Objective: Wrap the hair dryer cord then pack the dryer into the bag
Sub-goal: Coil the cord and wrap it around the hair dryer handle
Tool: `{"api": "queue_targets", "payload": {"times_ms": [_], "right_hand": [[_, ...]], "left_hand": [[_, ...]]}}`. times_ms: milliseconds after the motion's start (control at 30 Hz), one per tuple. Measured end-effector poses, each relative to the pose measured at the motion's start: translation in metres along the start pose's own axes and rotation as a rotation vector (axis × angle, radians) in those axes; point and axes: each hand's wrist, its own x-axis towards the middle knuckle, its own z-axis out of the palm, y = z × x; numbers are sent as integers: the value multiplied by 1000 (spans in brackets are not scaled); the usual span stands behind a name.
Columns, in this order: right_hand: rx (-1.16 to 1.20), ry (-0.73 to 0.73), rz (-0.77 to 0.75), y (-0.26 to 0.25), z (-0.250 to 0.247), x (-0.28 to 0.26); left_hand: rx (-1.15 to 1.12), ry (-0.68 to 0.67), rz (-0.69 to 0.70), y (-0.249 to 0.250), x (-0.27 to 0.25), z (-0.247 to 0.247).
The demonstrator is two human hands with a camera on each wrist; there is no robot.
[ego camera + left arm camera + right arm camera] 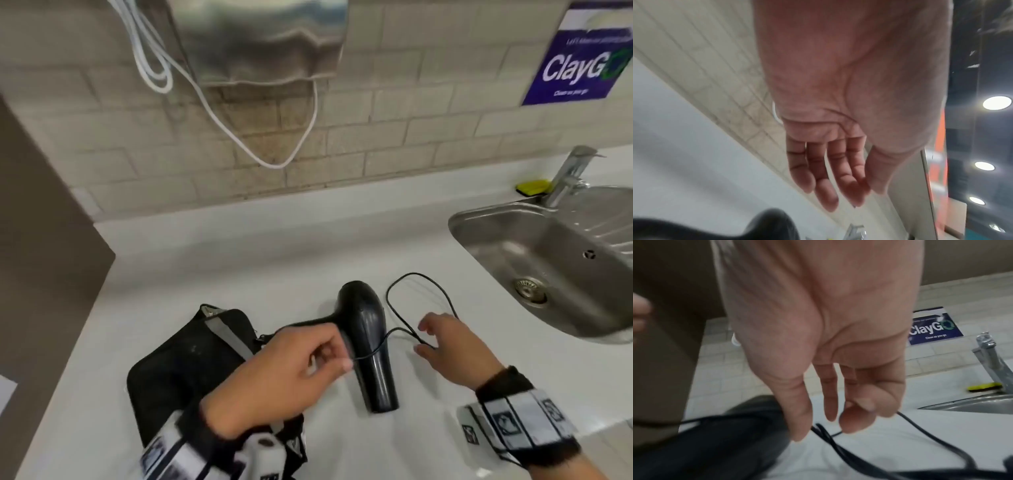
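A black hair dryer [363, 318] lies on the white counter [239, 267], nozzle toward me. Its thin black cord [414, 273] loops on the counter to its right and crosses the barrel. My left hand [339, 356] hovers over the dryer's handle and seems to pinch the cord's near stretch between thumb and forefinger. My right hand [423, 339] is right of the dryer, its fingers curled round the cord [830, 437] at the loop's base. The black bag [191, 359] with a grey strap lies flat to the left, partly under my left wrist. In the left wrist view the dryer [768, 225] is a dark blur.
A steel sink [479, 219] with a faucet [568, 174] and a yellow sponge [532, 186] is at the right. A white cable [274, 164] hangs from a steel dispenser [257, 41] on the tiled wall. A brown panel [41, 205] bounds the counter's left.
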Motion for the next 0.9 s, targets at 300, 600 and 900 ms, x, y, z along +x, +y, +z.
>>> {"api": "queue_targets", "payload": {"times_ms": [300, 600, 900], "right_hand": [[-55, -25, -39, -19, -6, 2], [533, 37, -224, -71, -71, -30], [1205, -91, -125, -110, -89, -32]], "left_hand": [[139, 26, -27, -11, 69, 42], [-185, 232, 74, 1, 70, 40], [-616, 265, 33, 2, 49, 7]]}}
